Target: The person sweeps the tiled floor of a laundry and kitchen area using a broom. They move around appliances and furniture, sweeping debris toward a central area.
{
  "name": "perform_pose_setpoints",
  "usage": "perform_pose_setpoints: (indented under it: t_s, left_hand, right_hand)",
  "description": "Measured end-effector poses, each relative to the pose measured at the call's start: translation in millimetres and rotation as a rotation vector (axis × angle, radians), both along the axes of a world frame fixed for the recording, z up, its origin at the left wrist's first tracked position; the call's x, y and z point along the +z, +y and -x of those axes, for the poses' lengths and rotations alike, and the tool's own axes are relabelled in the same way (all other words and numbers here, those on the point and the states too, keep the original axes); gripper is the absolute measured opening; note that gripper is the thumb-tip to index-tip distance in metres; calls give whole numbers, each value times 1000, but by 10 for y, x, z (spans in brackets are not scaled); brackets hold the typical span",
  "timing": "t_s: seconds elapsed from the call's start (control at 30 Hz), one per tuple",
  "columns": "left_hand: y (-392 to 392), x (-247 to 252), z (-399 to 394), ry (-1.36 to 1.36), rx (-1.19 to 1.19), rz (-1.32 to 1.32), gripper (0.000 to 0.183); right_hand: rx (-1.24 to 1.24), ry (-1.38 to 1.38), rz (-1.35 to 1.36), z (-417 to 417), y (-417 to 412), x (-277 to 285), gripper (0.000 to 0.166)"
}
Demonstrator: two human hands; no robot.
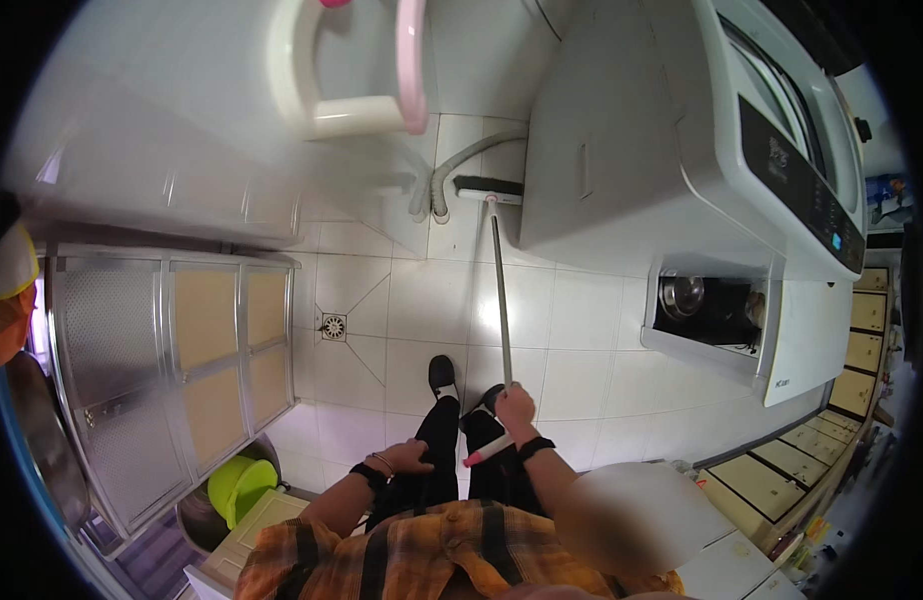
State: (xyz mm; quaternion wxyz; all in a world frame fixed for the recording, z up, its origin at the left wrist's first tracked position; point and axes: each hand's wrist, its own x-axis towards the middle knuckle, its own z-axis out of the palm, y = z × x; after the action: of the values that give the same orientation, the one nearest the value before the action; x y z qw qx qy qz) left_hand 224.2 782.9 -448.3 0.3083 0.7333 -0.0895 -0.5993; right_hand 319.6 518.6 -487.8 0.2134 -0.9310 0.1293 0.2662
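Observation:
My right hand (515, 409) is closed around the grey handle (500, 292) of a broom. Its white grip end with a pink tip (485, 452) extends below my fist, over my leg. At the far end, the broom head (491, 196), white with dark bristles, is at floor level beside the washing machine (604, 150) and close to a grey drain hose (469, 155). My left hand (409, 456) holds nothing and hangs near my left thigh, its fingers partly hidden from view.
A floor drain (334, 327) is set in the white tiles left of my feet. Further left stands a metal-framed cabinet (206, 300), with a green basin (244, 480) below it. A blurred pink-and-white frame (411, 67) is at top. An open compartment (709, 307) holds a metal pot at right.

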Motion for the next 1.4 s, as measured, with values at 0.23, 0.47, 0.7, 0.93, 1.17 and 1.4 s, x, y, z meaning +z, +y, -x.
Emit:
perform_pose_setpoints:
  t_s: [0.23, 0.47, 0.7, 0.93, 1.17, 1.4]
  left_hand:
    - [-54, -195, -59, 241, -139, -238, 123]
    - [-13, -260, -219, 136, -104, -328, 130]
    - [48, -336, -412, 97, -16, -364, 134]
    - [-36, -308, -475, 98, 3, -359, 133]
    - [-139, -256, -449, 91, -104, -376, 132]
    - [-315, -194, -176, 163, -190, -327, 131]
  right_hand:
    - [-169, 96, -95, -254, 426, -703, 20]
    - [-260, -131, -144, -620, 725, -1832, 17]
    - [-167, -172, -291, -1306, 678, -2623, 22]
    - [60, -88, -249, -1418, 262, -2674, 24]
    - [154, 90, -72, -1676, -148, -1933, 22]
    - [165, 260, 29, -1069, -789, -1117, 23]
